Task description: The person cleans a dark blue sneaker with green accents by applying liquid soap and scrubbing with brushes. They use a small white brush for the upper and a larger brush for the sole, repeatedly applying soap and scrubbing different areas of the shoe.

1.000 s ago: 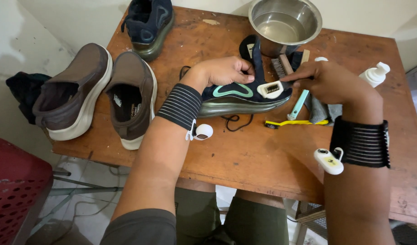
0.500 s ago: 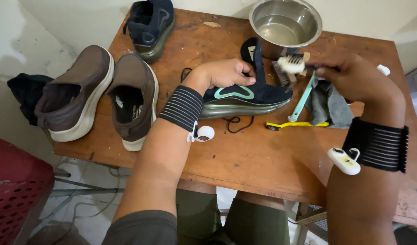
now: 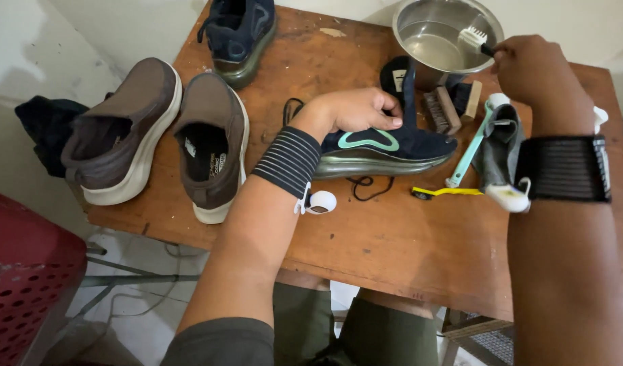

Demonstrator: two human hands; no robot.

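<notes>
My left hand point(image 3: 355, 110) presses down on a dark navy sneaker point(image 3: 386, 150) with a teal mark, lying on its side on the wooden table point(image 3: 393, 237). My right hand point(image 3: 532, 68) holds a small white-bristled brush point(image 3: 475, 39) by its dark handle, with the bristles over the rim of a steel bowl point(image 3: 440, 34) that holds water. Both wrists wear black striped bands with small white devices.
A pair of brown slip-on shoes point(image 3: 162, 135) sits at the table's left, a second navy sneaker point(image 3: 240, 34) at the back. A wooden brush point(image 3: 444, 108), a teal toothbrush point(image 3: 469, 150), a yellow toothbrush point(image 3: 447, 192), a grey cloth point(image 3: 498, 152) and a black lace lie nearby. A red crate point(image 3: 20, 285) stands lower left.
My right hand lifted the small brush from beside the sneaker and carried it back to the steel bowl. My left hand stayed on the sneaker.
</notes>
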